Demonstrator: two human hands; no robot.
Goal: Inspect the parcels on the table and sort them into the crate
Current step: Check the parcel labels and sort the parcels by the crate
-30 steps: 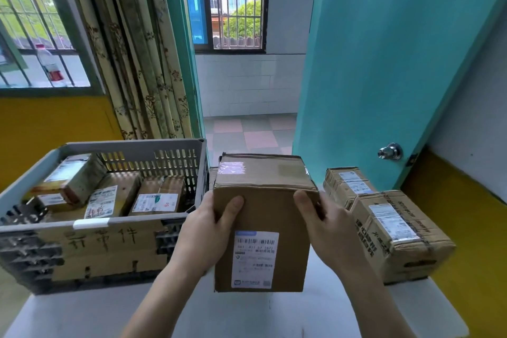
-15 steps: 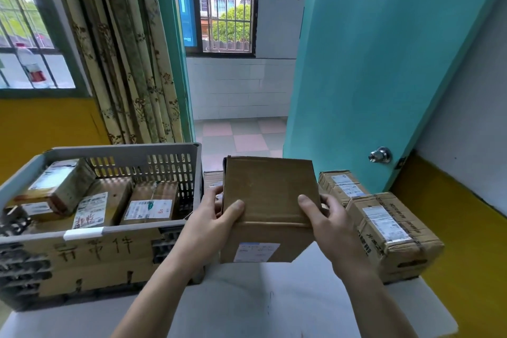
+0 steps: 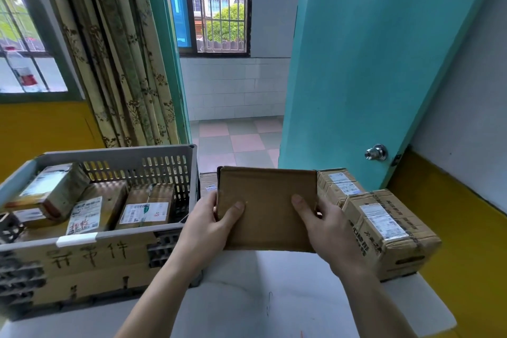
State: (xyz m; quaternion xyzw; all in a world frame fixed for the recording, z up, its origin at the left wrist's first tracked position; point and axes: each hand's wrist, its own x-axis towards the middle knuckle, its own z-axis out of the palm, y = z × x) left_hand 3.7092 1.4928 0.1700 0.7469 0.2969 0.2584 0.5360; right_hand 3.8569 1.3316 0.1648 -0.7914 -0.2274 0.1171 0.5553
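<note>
**Hidden and cut off**

The plain brown cardboard parcel (image 3: 267, 208) hid most of a small carton (image 3: 207, 183) behind it. The grey slatted plastic crate (image 3: 120, 155) ran off the left edge. Print on the white shipping labels (image 3: 382, 221) was too small to read.

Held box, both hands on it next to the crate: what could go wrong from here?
1. The box is held only at its side edges by the left hand and right hand, so it could slip.
2. The crate already holds several parcels; the box may land tilted on them.
3. No label shows on the plain face turned up, so inspection may be incomplete.
</note>
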